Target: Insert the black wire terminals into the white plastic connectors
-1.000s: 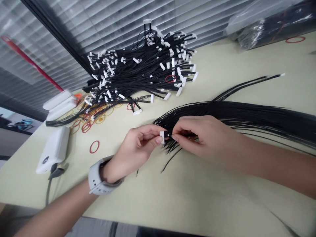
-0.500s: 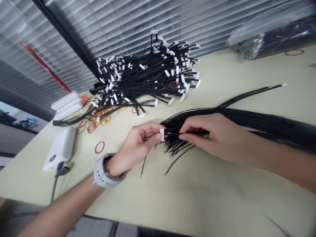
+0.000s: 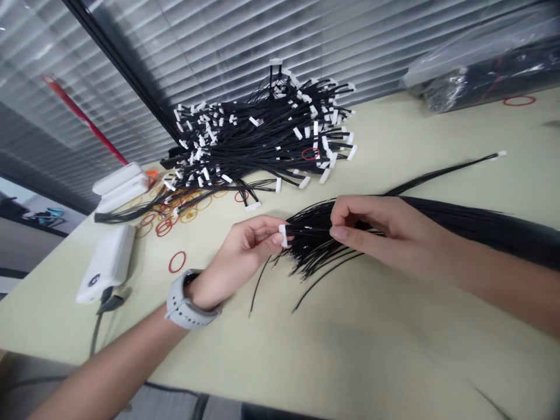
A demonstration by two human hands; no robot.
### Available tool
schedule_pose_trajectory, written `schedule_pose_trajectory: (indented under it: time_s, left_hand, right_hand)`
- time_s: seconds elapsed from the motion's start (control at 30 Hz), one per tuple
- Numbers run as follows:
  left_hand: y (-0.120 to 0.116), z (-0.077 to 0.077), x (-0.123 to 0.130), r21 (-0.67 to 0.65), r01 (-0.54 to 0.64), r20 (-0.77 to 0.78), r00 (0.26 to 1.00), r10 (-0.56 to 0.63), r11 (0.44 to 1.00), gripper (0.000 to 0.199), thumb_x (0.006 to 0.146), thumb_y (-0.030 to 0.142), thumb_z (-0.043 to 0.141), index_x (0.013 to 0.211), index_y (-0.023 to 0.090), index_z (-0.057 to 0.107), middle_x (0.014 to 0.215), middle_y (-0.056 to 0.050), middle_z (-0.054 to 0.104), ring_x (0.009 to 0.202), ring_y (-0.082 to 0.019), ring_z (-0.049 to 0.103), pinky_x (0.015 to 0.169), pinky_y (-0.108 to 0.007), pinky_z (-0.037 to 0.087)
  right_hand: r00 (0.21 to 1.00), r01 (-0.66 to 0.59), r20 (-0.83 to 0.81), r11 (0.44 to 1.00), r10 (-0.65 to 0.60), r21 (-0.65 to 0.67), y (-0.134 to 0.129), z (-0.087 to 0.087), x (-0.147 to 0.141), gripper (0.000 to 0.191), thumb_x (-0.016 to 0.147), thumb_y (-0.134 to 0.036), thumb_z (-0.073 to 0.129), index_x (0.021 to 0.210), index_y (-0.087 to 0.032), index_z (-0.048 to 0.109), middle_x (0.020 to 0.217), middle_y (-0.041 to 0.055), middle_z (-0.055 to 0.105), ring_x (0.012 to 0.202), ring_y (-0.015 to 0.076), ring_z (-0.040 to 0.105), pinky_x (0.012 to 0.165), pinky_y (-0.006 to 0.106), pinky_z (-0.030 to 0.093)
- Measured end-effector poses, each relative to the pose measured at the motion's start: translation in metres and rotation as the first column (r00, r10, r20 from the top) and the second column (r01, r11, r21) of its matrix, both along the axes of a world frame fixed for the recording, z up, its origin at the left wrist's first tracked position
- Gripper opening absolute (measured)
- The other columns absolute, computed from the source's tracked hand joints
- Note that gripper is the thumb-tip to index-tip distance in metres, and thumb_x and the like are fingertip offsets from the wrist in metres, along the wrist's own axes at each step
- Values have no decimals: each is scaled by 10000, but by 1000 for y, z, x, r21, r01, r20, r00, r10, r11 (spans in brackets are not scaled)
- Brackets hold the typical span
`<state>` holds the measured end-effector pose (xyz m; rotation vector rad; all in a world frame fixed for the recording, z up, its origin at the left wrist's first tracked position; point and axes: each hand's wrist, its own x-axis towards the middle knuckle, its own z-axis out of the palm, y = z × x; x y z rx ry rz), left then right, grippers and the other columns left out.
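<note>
Connector [image 3: 283, 235], white, pinched in left grip [image 3: 245, 251]; black wires [image 3: 315, 230] pinched in right grip [image 3: 371, 230], just beside connector. Bundle [image 3: 472, 224] of same wires fanned past right frame edge. Bare desk [image 3: 371, 344] below both grips, open toward near edge. One connector in hand; wire heap [image 3: 266, 137] behind, too many to count.

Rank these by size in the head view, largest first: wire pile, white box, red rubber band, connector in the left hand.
Largest to smallest: wire pile, white box, then red rubber band and connector. Those two look alike, and the connector is nearer the camera, so unranked.
</note>
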<state>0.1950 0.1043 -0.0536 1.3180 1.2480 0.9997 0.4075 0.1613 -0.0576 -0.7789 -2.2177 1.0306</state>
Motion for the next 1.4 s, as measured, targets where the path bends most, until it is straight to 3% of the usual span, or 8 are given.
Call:
schedule_pose_trajectory:
  time_s: [0.13, 0.27, 0.4, 0.7, 0.9, 1.0, 1.23, 1.4]
  left_hand:
    - [1, -1, -1, -27, -52, 18, 998, 53, 998, 123, 775, 189, 654, 885, 141, 628, 759, -13, 648, 665, -74, 567, 630, -167, 455]
    - [2, -4, -1, -31, -93, 14, 996, 93, 995, 141, 771, 210, 659, 888, 139, 625, 759, -14, 637, 681, -82, 569, 658, -190, 460]
    - [2, -5, -1, -39, -89, 18, 996, 90, 995, 134, 787, 208, 640, 899, 138, 619, 774, -21, 629, 698, -87, 565, 667, -195, 457]
    - [-1, 0, 2, -5, -99, 3, 995, 99, 995, 133, 772, 211, 655, 883, 142, 633, 765, -21, 626, 684, -97, 562, 652, -203, 472]
    - [-2, 0, 5, 3, -68, -26, 997, 68, 998, 124, 786, 196, 634, 898, 143, 626, 769, -20, 612, 681, -96, 555, 645, -201, 481]
    - [-2, 1, 7, -17, -86, -35, 996, 85, 996, 89, 795, 166, 613, 881, 144, 605, 758, -4, 588, 690, -87, 548, 658, -183, 483]
    - [-5, 4, 8, -16, -52, -33, 998, 52, 999, 62, 806, 169, 596, 865, 150, 590, 746, -7, 584, 685, -95, 545, 651, -187, 482]
    - [-6, 5, 9, -12, -30, -36, 999, 29, 999, 65, 815, 171, 589, 877, 151, 586, 743, -4, 583, 674, -89, 540, 654, -187, 477]
  right_hand:
    - [999, 16, 27, 964, -24, 266, 3, -5, 0, 166, 871, -276, 477, 753, -183, 547, 728, 3, 521, 647, 105, 489, 558, 236, 386]
    - [985, -13, 124, 663, -121, 748, -1, -7, 0, 194, 892, -223, 440, 819, -179, 614, 835, 58, 549, 747, 163, 484, 670, 316, 406]
    - [970, -3, 108, 435, -217, 901, -8, -3, 2, 160, 862, -153, 458, 832, -159, 616, 1026, 119, 548, 846, 216, 478, 691, 353, 412]
    - [926, -292, 377, 702, 36, 649, -15, -24, -6, 181, 859, -113, 425, 848, -156, 600, 859, 71, 557, 797, 178, 495, 689, 309, 406]
    - [893, -294, 445, 658, -70, 693, -21, -28, -9, 160, 789, -36, 430, 823, -151, 536, 845, 69, 499, 750, 200, 430, 640, 325, 349]
    - [893, -259, 435, 657, -117, 708, -22, -26, -10, 201, 763, -1, 385, 816, -146, 513, 821, 66, 482, 700, 191, 402, 607, 319, 316]
    - [965, -11, 235, 870, -120, 493, -22, -21, -14, 177, 849, -71, 390, 799, -152, 540, 761, 28, 539, 669, 145, 469, 620, 290, 341]
    - [979, 65, 161, 940, -125, 334, -22, -9, -14, 121, 837, -160, 493, 744, -168, 569, 751, 4, 549, 637, 111, 494, 596, 258, 352]
